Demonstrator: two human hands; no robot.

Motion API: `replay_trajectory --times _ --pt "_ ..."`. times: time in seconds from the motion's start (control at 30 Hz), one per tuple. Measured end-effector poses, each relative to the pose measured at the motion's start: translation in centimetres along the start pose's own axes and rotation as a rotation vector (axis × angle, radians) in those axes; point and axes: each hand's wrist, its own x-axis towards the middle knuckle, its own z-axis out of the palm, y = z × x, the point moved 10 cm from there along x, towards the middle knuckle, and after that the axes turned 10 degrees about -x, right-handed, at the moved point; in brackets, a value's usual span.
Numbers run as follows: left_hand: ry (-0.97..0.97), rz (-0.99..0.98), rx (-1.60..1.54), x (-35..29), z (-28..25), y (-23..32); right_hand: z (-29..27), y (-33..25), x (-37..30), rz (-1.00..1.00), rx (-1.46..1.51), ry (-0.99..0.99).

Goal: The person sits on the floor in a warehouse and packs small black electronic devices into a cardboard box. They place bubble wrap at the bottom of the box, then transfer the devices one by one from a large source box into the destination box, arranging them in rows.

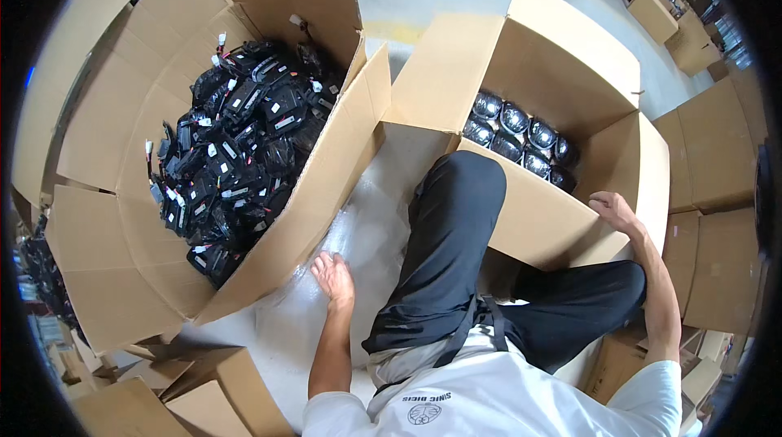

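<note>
My left hand point(332, 278) is low between two cardboard boxes, its fingers curled at clear plastic film point(338, 233) lying over the floor. On the right, my right hand point(615, 213) is closed over the near rim of an open cardboard box point(538, 209), close to its right corner. Rounded, shiny black parts point(507, 146) sit in rows inside this box, seemingly in clear wrap. To my left, a larger open cardboard box point(98, 233) holds a jumbled heap of black electronic modules point(236, 144) with short wires and white connectors, several of them bagged.
Folded-out cardboard flaps point(444, 70) stick out between the two boxes. Cut cardboard pieces point(220, 396) lie at the lower left. Stacked cartons point(713, 168) stand along the right, and more boxes point(652, 13) are at the far right. My bent knees are close against the right box.
</note>
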Motion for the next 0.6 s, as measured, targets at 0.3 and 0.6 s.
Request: replay_trajectory --times 0.3,0.6 --pt "0.388 0.257 -0.222 -5.5 -14.9 4.3 -0.2 0.1 -2.4 -0.067 -0.069 0.081" --pt "0.611 0.209 -0.602 -7.3 -30.3 5.0 -5.2 -8.0 -4.8 -0.237 -0.086 0.231"
